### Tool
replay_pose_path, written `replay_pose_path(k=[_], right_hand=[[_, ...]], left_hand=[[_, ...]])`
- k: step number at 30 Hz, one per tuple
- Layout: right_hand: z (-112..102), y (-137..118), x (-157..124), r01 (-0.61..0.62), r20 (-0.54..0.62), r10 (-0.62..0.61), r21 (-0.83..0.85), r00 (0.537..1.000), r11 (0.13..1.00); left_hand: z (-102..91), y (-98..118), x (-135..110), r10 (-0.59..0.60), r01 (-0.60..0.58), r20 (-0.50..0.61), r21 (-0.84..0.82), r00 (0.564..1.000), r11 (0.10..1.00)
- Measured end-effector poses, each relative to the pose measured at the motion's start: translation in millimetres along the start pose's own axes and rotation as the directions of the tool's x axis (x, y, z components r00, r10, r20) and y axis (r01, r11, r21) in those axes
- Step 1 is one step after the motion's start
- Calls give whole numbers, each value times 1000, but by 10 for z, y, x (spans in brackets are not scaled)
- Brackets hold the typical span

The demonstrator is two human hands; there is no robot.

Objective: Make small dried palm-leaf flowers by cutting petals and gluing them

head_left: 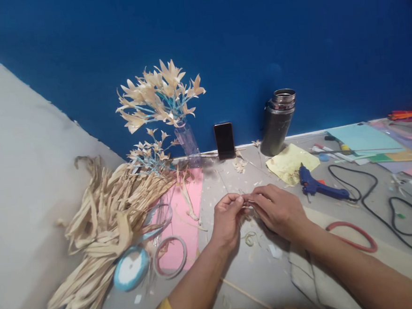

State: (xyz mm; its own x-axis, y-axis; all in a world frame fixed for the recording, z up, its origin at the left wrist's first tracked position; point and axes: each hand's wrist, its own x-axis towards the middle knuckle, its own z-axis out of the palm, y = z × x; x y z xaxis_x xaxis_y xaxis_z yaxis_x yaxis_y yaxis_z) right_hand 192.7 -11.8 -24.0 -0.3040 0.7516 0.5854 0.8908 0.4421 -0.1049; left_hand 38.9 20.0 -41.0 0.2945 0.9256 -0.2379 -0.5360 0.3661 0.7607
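Observation:
My left hand (227, 217) and my right hand (276, 209) meet over the middle of the grey table (256, 268). Both pinch a small pale strip between fingertips where they touch; it is too small to name. A curled scrap (249, 238) lies just below the hands. A pile of dried husk strips (101, 227) lies to the left. Behind it stands a clear vase (187, 140) with cream husk flowers (159, 94) on blue stems.
A blue tape roll (130, 269) and thin tape ring (170, 257) lie on pink paper (181, 208). A phone (224, 140) and steel flask (277, 121) stand by the blue wall. A blue glue gun (317, 186), its black cord (379, 203), a red ring (353, 238) and coloured sheets (385, 144) lie right.

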Motion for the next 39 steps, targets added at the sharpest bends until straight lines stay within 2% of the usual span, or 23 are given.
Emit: replay_pose_path(k=[3, 8, 11, 16, 19, 23, 26, 28, 30, 32, 34, 36, 39], right_hand=[[25, 16, -11, -18, 9, 18, 51, 1000, 999], [81, 92, -42, -142, 36, 138, 172, 990, 975], [86, 114, -49, -155, 75, 141, 226, 987, 962], [85, 46, -52, -20, 236, -57, 311, 970, 950], [113, 4, -65, 20, 278, -103, 287, 955, 958], [157, -4, -89, -4, 254, -79, 310, 964, 951], [160, -2, -80, -141, 210, 54, 424, 976, 895], [138, -3, -51, -263, 234, 159, 530, 959, 806], [106, -2, -14, -412, 322, 262, 625, 910, 663], [83, 9, 19, -582, 460, 359, 689, 812, 433], [84, 35, 38, -691, 587, 420, 707, 692, 150], [107, 72, 47, -700, 665, 431, 707, 610, -101], [149, 126, 54, -639, 726, 387, 686, 568, -348]], left_hand=[[-20, -24, 15, -33, 33, -5, -44, 999, 998], [-60, -39, 58, -233, 220, -28, -234, 972, 947], [-78, -33, 85, -297, 270, -41, -314, 954, 910], [-82, -23, 95, -234, 225, 11, -309, 972, 924], [-74, -19, 84, -218, 218, 31, -287, 975, 933], [-55, -10, 69, -198, 200, 34, -287, 980, 937], [-44, -6, 63, -187, 191, 44, -289, 981, 938], [-44, -9, 61, -196, 201, 44, -280, 980, 939], [-50, -12, 61, -210, 211, 35, -275, 977, 938], [-60, -11, 60, -221, 220, 28, -281, 975, 934], [-69, -2, 56, -229, 227, 27, -283, 973, 932], [-71, 13, 45, -239, 239, 33, -261, 970, 935], [-59, 37, 17, -232, 236, 41, -193, 972, 953]])
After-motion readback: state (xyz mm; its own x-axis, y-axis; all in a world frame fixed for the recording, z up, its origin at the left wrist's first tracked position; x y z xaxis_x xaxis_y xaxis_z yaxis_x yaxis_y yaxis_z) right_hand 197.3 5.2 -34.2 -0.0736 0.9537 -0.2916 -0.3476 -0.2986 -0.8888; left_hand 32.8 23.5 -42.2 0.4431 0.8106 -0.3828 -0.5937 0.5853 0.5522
